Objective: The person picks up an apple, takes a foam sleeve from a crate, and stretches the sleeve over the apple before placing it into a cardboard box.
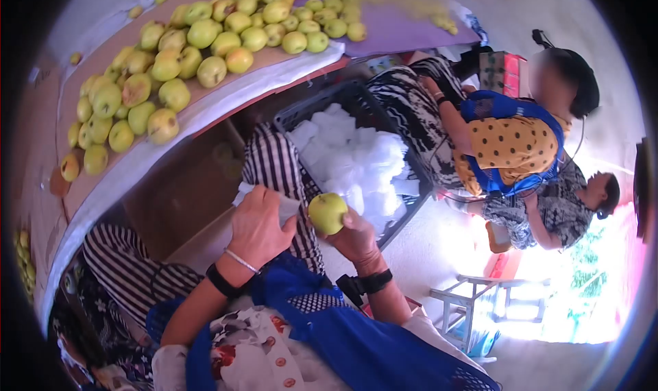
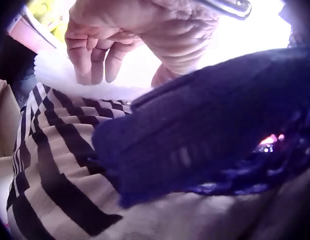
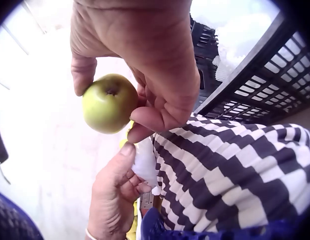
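Observation:
In the head view a green-yellow apple (image 1: 327, 213) is gripped by the right hand (image 1: 355, 239), just right of the left hand (image 1: 259, 225). The left hand, with a thin bracelet, holds a white foam piece (image 1: 288, 208) over the lap. The right wrist view has the apple (image 3: 110, 104) between thumb and fingers of the right hand (image 3: 145, 55), one end facing the camera; the left hand (image 3: 112, 195) is below with the foam (image 3: 145, 162). From the left wrist view, the fingers of the left hand (image 2: 140, 37) bend down onto white foam (image 2: 70, 82).
Many apples (image 1: 202, 33) lie on a padded table at upper left. A black crate (image 1: 356, 98) with white foam pieces (image 1: 349, 158) stands beyond the striped knees. Two people (image 1: 517, 141) sit at the right, near a metal-framed stool (image 1: 473, 309). A cardboard box (image 1: 171, 192) is under the table.

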`<state>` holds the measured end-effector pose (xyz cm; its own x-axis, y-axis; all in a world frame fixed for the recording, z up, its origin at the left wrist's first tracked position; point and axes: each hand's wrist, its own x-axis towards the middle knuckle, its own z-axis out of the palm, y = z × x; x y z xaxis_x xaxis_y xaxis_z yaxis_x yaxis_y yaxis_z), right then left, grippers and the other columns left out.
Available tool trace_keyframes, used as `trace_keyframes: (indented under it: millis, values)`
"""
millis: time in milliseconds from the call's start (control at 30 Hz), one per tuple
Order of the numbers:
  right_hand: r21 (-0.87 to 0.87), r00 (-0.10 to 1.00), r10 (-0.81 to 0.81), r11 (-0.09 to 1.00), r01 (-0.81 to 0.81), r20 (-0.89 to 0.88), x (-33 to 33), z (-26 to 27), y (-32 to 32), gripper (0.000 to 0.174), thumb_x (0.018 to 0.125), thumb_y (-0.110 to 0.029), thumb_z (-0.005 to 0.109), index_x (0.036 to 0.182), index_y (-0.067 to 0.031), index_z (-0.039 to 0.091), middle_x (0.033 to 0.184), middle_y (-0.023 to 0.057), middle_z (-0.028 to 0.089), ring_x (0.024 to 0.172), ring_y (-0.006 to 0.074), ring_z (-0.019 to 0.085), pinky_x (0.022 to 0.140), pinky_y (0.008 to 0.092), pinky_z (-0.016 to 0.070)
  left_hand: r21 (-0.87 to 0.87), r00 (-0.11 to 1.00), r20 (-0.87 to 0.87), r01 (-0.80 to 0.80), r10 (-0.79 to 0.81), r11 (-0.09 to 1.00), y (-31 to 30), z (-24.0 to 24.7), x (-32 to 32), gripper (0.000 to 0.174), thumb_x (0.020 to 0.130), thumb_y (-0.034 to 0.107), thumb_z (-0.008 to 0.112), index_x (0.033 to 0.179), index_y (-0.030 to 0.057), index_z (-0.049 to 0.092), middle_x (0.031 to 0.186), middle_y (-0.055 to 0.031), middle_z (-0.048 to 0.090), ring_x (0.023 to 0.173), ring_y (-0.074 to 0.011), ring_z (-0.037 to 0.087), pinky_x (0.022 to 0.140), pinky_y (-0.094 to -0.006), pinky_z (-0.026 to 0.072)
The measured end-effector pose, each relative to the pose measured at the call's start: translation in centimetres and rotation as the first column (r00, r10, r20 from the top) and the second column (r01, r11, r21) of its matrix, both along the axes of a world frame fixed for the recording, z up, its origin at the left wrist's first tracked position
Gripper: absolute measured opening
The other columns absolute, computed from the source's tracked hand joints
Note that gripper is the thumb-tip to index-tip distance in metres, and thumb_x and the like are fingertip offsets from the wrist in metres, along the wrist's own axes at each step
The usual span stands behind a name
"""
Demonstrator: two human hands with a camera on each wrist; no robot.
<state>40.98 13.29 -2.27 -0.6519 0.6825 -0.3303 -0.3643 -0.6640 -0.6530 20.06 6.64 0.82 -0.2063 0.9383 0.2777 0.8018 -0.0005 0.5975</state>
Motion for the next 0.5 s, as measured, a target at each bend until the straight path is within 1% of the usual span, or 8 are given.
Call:
trace_keyframes:
  millis: [100, 200, 233, 300, 400, 433, 467, 500]
  values:
    - [0.012, 0.999, 0.052, 0.999, -0.052, -0.001, 0.4, 0.8, 0.3, 0.076, 0.074, -0.038, 0.073, 0.135, -0.0031, 0.045, 0.127, 0.0202, 0.057, 0.107, 0.0305, 0.061, 0.079, 0.0312, 0.0485, 0.021, 0.999, 0.011, 0.035, -0.035, 0.999, -0.2, -1.1, -0.3, 0.016, 0.073, 0.014, 0.07, 0.079, 0.0026, 0.06, 0.086, -0.0129, 0.056, 0.083, -0.0313, 0.06, 0.072, -0.0412, 0.0507]
    - [0.007, 0.999, 0.046, 0.999, -0.046, 0.028, 0.8, 1.4, 0.3, 0.079, 0.072, -0.039, 0.074, 0.135, -0.0012, 0.045, 0.127, 0.0206, 0.057, 0.108, 0.032, 0.061, 0.087, 0.0352, 0.0491, 0.126, 0.997, 0.06, 0.031, -0.039, 0.992, -0.3, -1.6, -0.6, 0.009, 0.074, 0.009, 0.067, 0.077, 0.0029, 0.062, 0.084, -0.0108, 0.057, 0.081, -0.0305, 0.06, 0.069, -0.0407, 0.0511]
    - [0.029, 0.999, 0.046, 0.999, -0.046, 0.029, 0.7, 1.5, 0.3, 0.079, 0.071, -0.039, 0.074, 0.134, 0.0003, 0.045, 0.128, 0.0211, 0.056, 0.11, 0.0329, 0.06, 0.091, 0.0367, 0.0479, 0.109, 0.996, 0.09, 0.016, -0.026, 0.994, -0.5, -1.2, -0.5, 0.004, 0.078, 0.005, 0.064, 0.077, 0.0026, 0.062, 0.084, -0.0115, 0.057, 0.081, -0.0313, 0.061, 0.07, -0.0414, 0.0507]
    - [0.061, 0.998, 0.049, 0.997, -0.051, 0.029, 0.2, 1.5, 0.0, 0.081, 0.069, -0.04, 0.075, 0.132, 0.0033, 0.047, 0.131, 0.0222, 0.055, 0.114, 0.0347, 0.059, 0.1, 0.0397, 0.0455, 0.075, 0.974, 0.224, 0.025, -0.041, 0.997, -0.5, -1.0, -0.4, 0.003, 0.082, 0.004, 0.063, 0.083, 0.001, 0.061, 0.086, -0.0135, 0.057, 0.08, -0.0336, 0.061, 0.069, -0.0405, 0.05]
    - [0.111, 0.984, 0.177, 0.979, -0.173, -0.028, -1.2, 1.3, -0.3, 0.084, 0.067, -0.041, 0.076, 0.129, 0.0078, 0.049, 0.134, 0.0237, 0.053, 0.121, 0.0361, 0.056, 0.109, 0.042, 0.0391, 0.068, 0.928, 0.369, 0.029, -0.052, 0.997, -1.0, -1.0, -0.7, 0.002, 0.087, 0.002, 0.061, 0.088, 0.0002, 0.061, 0.087, -0.0149, 0.057, 0.079, -0.0348, 0.061, 0.068, -0.0386, 0.0492]
    - [0.129, 0.982, 0.184, 0.976, -0.178, -0.032, -1.9, 1.8, -0.4, 0.085, 0.067, -0.039, 0.075, 0.13, 0.0098, 0.049, 0.136, 0.0242, 0.053, 0.125, 0.0368, 0.054, 0.108, 0.0404, 0.04, 0.077, 0.91, 0.412, 0.023, -0.053, 0.997, -0.9, -1.2, -0.8, 0.002, 0.088, 0.002, 0.06, 0.089, 0.0001, 0.06, 0.087, -0.015, 0.057, 0.079, -0.0348, 0.061, 0.068, -0.0378, 0.0489]
    - [0.168, 0.985, 0.17, 0.971, -0.173, 0.028, -2.2, 2.0, -0.5, 0.083, 0.069, -0.036, 0.073, 0.133, 0.0099, 0.047, 0.134, 0.0227, 0.054, 0.123, 0.0334, 0.055, 0.107, 0.0389, 0.0415, 0.096, 0.876, 0.48, -0.004, -0.043, 0.995, -1.0, -1.9, -0.9, 0.004, 0.092, 0.003, 0.059, 0.093, -0.0006, 0.06, 0.087, -0.0124, 0.059, 0.075, -0.0255, 0.061, 0.066, -0.0326, 0.0477]
    - [0.15, 0.983, 0.147, 0.975, -0.163, 0.109, -2.3, 2.1, -0.6, 0.081, 0.071, -0.035, 0.071, 0.134, 0.0097, 0.047, 0.133, 0.0218, 0.055, 0.121, 0.0312, 0.056, 0.106, 0.0382, 0.0423, 0.067, 0.83, 0.558, -0.052, 0.006, 0.996, -1.1, -2.4, -1.2, 0.006, 0.094, 0.005, 0.059, 0.093, -0.0011, 0.06, 0.088, -0.0106, 0.059, 0.075, -0.0202, 0.06, 0.066, -0.0299, 0.0471]
